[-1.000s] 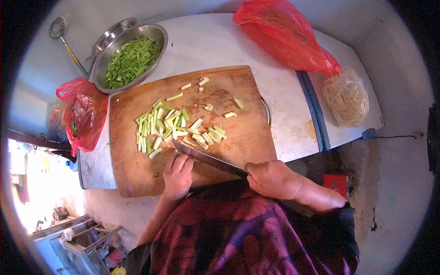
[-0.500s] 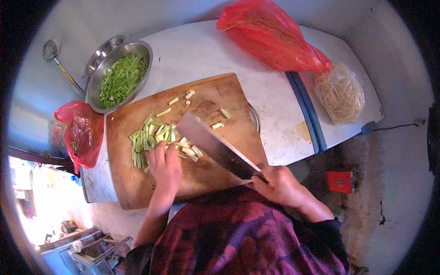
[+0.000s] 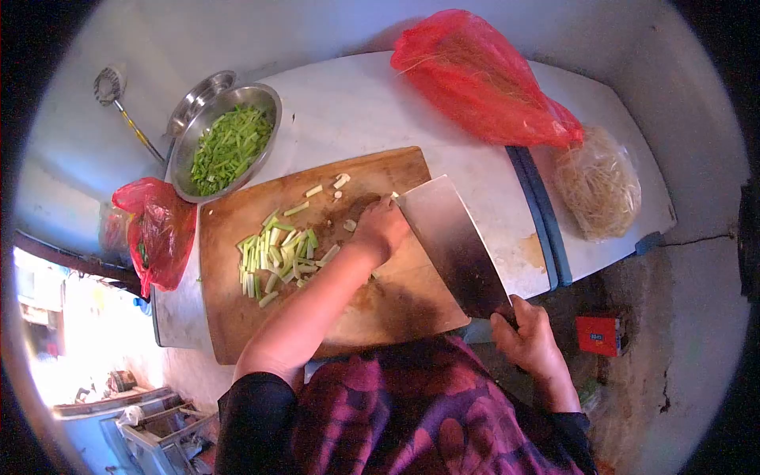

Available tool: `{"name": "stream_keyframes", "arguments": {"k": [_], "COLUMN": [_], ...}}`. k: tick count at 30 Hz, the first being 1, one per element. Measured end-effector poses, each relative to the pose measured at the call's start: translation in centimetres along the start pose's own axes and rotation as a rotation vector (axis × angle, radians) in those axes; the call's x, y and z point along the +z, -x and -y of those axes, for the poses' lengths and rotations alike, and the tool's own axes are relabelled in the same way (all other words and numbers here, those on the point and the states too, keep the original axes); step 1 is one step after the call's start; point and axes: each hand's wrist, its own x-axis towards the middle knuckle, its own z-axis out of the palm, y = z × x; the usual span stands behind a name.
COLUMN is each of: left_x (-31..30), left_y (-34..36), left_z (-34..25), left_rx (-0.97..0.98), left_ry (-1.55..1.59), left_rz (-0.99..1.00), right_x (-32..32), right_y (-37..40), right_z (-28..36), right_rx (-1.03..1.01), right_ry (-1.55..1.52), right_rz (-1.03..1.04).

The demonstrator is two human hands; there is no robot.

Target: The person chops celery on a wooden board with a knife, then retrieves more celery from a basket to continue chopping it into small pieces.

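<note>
My right hand (image 3: 526,336) grips the handle of a broad cleaver (image 3: 453,241), which slants over the right edge of the wooden cutting board (image 3: 419,297). Close to the blade's far corner, my left hand (image 3: 383,229) reaches across the board with its fingers curled down. A small pale bit shows at those fingertips; whatever else lies under them is hidden. On the board's left half is a loose pile of cut green and white stalk pieces (image 3: 277,253), partly behind my left forearm. A few more pale pieces (image 3: 314,191) lie scattered near the far edge.
A steel bowl (image 3: 273,138) of chopped greens stands at the back left, beside another metal bowl (image 3: 190,99). Red plastic bags (image 3: 475,79) (image 3: 162,237) lie on the white table (image 3: 340,103). At right is a clear bag of noodle-like strands (image 3: 598,186).
My left hand has left the pile and crossed to the board's right side. The cleaver in my right hand has moved right, off the pile to the board's edge. The view has shifted slightly.
</note>
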Motion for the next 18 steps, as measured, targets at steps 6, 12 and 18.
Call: {"name": "stream_keyframes", "arguments": {"k": [6,12,18], "left_x": [-10.6,-10.9,-7.2], "left_y": [6.6,19.8,21.5], "left_z": [-2.6,-2.4,-1.6], "left_rx": [-0.212,-0.233,-0.275], "left_ry": [-0.051,-0.139,-0.059], "left_rz": [-0.005,-0.020,-0.341], "right_x": [0.2,3.0,6.7], "right_y": [-0.9,-1.8,-2.7], "right_z": [2.3,3.5,5.7], "right_rx": [0.024,-0.296,-0.385], "right_ry": [0.049,0.351,0.393], "right_rz": [0.044,0.173,0.366]}}
